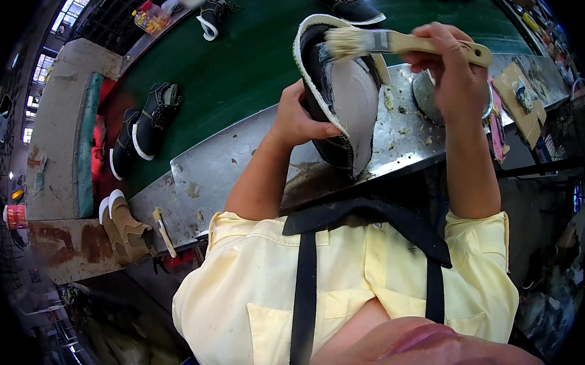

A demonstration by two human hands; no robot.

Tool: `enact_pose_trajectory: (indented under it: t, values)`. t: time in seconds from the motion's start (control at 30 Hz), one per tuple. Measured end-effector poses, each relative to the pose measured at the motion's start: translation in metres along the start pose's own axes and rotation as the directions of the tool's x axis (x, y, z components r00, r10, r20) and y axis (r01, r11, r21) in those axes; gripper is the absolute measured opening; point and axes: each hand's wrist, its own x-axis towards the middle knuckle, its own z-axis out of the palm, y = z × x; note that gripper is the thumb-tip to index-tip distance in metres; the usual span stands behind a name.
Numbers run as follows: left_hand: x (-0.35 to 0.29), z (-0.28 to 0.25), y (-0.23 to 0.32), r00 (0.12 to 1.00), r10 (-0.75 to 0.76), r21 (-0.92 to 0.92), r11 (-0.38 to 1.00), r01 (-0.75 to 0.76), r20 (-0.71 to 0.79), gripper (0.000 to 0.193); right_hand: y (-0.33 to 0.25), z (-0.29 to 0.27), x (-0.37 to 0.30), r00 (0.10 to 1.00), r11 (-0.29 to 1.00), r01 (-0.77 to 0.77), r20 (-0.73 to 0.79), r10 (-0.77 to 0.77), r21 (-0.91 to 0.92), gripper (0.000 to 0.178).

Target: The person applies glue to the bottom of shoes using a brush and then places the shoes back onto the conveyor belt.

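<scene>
In my left hand is a black shoe upper, gripped by its side and held up over the metal ledge. Its pale grey underside faces me, edged by a raised white rim. My right hand is closed around the wooden handle of a flat paintbrush. The pale bristles touch or hover just over the inside of the rim near the shoe's far end; exact contact is unclear. Partly hidden behind my right wrist is a round metal container.
Several black shoes stand on the green belt beyond the stained metal ledge. Tan boots and a second brush lie at the left. Torn cardboard is on the right. Bottles stand at the far left.
</scene>
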Motion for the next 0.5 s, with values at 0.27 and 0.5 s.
enact_pose_trajectory:
  t: [0.27,0.5]
  values:
    - [-0.011,-0.047,-0.013,0.874,-0.127,-0.047,0.992,0.119,-0.469,0.074,0.051,-0.046,-0.076,0.968,0.998,-0.031,-0.246,0.043,0.056,0.028]
    - [0.043,-0.120,-0.005,0.431,-0.218,-0.379,0.863,-0.335,-0.876,0.069,0.104,-0.049,-0.119,0.960,0.742,0.271,0.118,-0.253,-0.613,0.018]
